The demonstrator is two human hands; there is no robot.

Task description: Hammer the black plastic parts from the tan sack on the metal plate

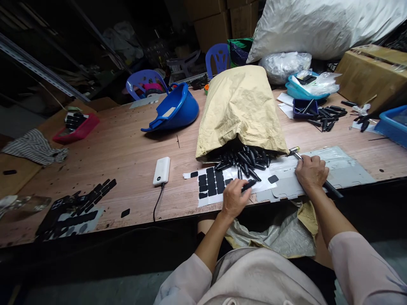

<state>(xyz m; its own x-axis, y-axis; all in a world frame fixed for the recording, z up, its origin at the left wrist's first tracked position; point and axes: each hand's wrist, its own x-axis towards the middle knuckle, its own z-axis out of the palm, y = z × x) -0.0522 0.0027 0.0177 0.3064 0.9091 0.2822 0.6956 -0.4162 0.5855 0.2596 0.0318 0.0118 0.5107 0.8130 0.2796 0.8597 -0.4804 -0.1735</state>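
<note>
My left hand (235,198) pinches a black handle-like piece (249,185) above a white sheet (208,202). On that sheet lie rows of black rounded patches (211,180), and a single dark patch (272,179) sits to the right. My right hand (312,173) is wrapped round a hammer (333,189), its metal head pointing away from me near the sack. Beneath the right hand is a grey board (345,167) partly covered with clear film. A yellowish sack (243,106) lies with its mouth towards me, and many black pieces (244,160) spill out of it.
A white power bank (162,169) with a cable lies left of the sheet. Beyond it rests a tilted blue basin (181,110). Left are a pink tray (78,132) and black strips (100,192); right, a dark blue box (305,111), loose black pieces and a cardboard box (372,80).
</note>
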